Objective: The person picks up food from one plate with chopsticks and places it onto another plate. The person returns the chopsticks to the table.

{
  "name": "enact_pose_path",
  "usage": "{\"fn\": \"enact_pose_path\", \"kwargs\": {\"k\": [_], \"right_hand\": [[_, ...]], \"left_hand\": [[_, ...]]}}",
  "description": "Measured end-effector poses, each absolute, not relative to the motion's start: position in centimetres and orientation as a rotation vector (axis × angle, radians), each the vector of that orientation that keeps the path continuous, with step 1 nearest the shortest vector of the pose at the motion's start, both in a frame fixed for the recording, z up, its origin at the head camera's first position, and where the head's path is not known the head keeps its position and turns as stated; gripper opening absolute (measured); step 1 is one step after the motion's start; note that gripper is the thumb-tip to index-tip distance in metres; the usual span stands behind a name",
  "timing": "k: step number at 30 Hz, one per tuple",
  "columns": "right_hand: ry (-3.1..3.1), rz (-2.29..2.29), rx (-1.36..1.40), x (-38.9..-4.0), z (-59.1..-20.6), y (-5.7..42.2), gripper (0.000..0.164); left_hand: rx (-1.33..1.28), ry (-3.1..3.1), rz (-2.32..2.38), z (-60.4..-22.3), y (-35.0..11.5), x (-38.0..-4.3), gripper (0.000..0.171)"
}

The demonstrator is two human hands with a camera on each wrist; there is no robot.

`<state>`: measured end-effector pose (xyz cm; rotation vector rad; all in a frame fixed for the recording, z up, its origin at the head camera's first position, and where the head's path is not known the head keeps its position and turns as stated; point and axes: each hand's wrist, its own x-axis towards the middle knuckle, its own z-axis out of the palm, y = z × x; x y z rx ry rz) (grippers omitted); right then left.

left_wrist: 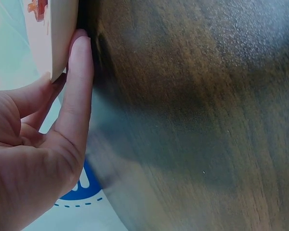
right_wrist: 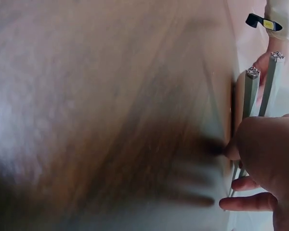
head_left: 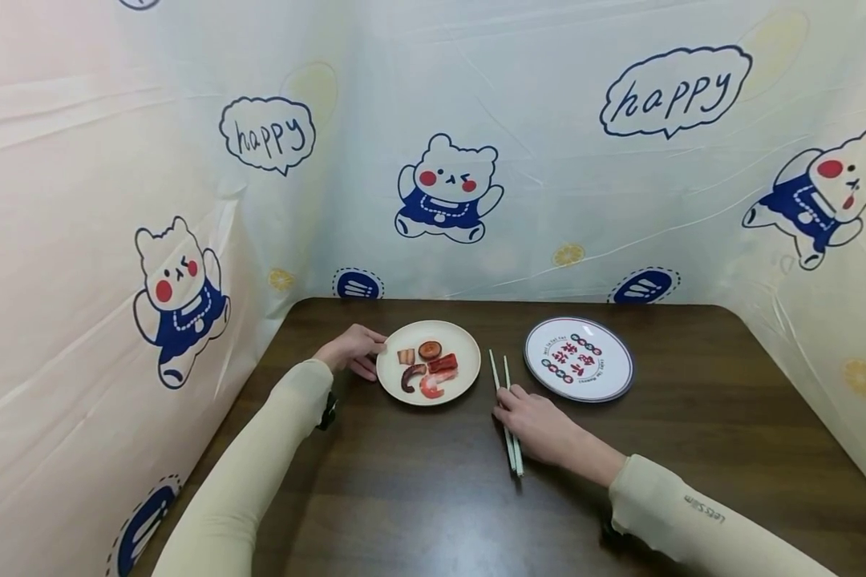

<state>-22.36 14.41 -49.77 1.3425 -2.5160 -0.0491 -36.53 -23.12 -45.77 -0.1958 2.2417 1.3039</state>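
My left hand (head_left: 354, 350) pinches the left rim of a cream plate (head_left: 469, 354). In the left wrist view, the thumb touches the edge of the plate (left_wrist: 58, 43) and a straight finger lies against its underside. Several food pieces lie on the plate, among them a pink shrimp (head_left: 430, 388), a round brown slice (head_left: 429, 349) and a dark curved piece (head_left: 409, 378). Between the two plates, my right hand (head_left: 537, 423) grips a pair of pale green chopsticks (head_left: 515, 458), their thin tips pointing away from me. Their thick patterned ends (right_wrist: 252, 72) show in the right wrist view.
To the right of the chopsticks lies a white plate (head_left: 616, 373) with a blue rim and red lettering. Both plates are on a dark wooden table (head_left: 404, 489). A printed curtain (head_left: 548, 104) hangs behind the table and along both sides.
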Motion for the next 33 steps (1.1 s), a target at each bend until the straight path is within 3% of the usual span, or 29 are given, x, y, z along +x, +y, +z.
{"fn": "enact_pose_path", "kwargs": {"k": [33], "right_hand": [[-2.556,-0.142,1.343,-21.55,-50.16,14.65,0.044]], "left_hand": [[-0.193,2.264,1.294,-45.71,-23.09,-36.29,0.044]]}}
